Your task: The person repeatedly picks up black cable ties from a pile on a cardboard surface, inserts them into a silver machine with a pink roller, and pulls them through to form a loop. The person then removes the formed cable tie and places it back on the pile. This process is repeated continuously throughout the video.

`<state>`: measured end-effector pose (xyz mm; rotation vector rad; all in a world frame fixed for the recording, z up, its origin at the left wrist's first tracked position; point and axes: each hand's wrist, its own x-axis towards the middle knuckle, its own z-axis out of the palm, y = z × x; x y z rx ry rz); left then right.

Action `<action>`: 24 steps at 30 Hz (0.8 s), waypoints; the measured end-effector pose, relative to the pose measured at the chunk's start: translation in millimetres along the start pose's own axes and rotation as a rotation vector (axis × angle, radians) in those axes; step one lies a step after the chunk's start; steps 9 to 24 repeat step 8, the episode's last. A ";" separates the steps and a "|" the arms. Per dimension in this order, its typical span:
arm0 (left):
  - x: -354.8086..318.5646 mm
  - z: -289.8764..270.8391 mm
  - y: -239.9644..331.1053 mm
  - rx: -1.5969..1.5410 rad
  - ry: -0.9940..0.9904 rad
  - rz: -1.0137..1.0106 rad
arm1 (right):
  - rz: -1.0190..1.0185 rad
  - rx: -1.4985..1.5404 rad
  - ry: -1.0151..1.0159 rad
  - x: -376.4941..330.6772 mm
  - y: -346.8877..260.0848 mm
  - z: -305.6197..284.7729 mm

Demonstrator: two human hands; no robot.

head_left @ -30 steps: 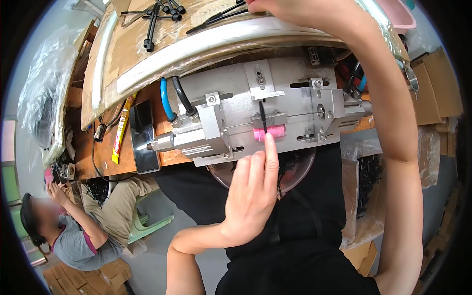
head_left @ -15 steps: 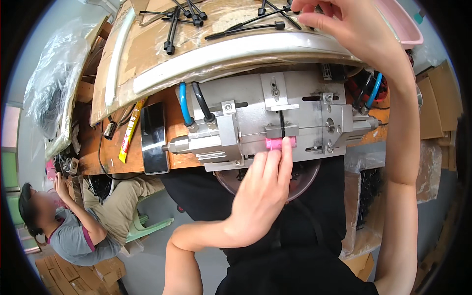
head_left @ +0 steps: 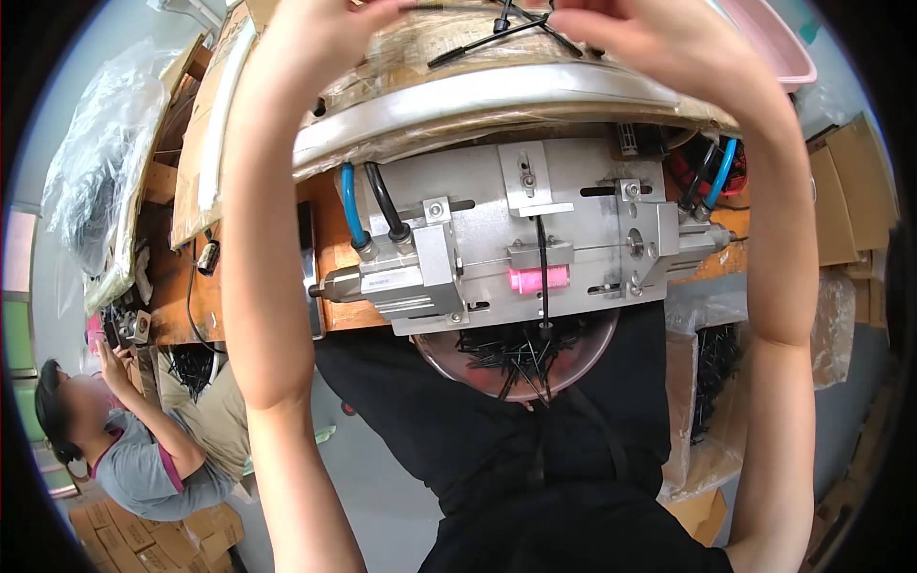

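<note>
Both my arms reach out over the far work surface. My left hand (head_left: 355, 24) is blurred and cut by the top edge, beside dark sticks; its grip is unclear. The fingertips of my right hand (head_left: 626, 27) close on the end of a thin black rod (head_left: 487, 40), which slants down to the left. Nearer to me is a metal clamping fixture (head_left: 492, 181). Another black rod (head_left: 544, 253) stretches from its centre bracket across a small metal block and a pink cylinder (head_left: 540, 279), its thicker end over the fixture's near edge. Neither hand touches the fixture.
A clear bowl (head_left: 597, 358) of black rods sits below the fixture. Blue hoses (head_left: 353, 205) rise at both ends. A lined box (head_left: 712, 382) of black pieces stands right, a pink tub (head_left: 778, 43) far right. A co-worker (head_left: 143, 458) sits at left.
My left hand has left the pink cylinder and swung up to the far surface, uncovering the rod and bowl. My right hand has shifted slightly left. Fewer loose rods show there.
</note>
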<state>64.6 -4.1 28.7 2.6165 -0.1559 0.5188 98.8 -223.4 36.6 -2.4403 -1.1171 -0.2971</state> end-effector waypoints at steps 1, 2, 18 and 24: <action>-6.7 -0.9 0.5 -0.090 0.053 0.000 | 0.052 0.117 -0.014 -0.9 1.8 -7.0; -5.7 -2.7 -0.3 -0.216 0.074 -0.009 | 0.112 0.223 -0.017 -3.5 2.8 -19.1; -23.4 0.3 -3.7 -0.490 0.173 -0.040 | 0.095 0.994 0.188 -25.9 43.4 -36.7; -23.4 0.3 -3.7 -0.490 0.173 -0.040 | 0.095 0.994 0.188 -25.9 43.4 -36.7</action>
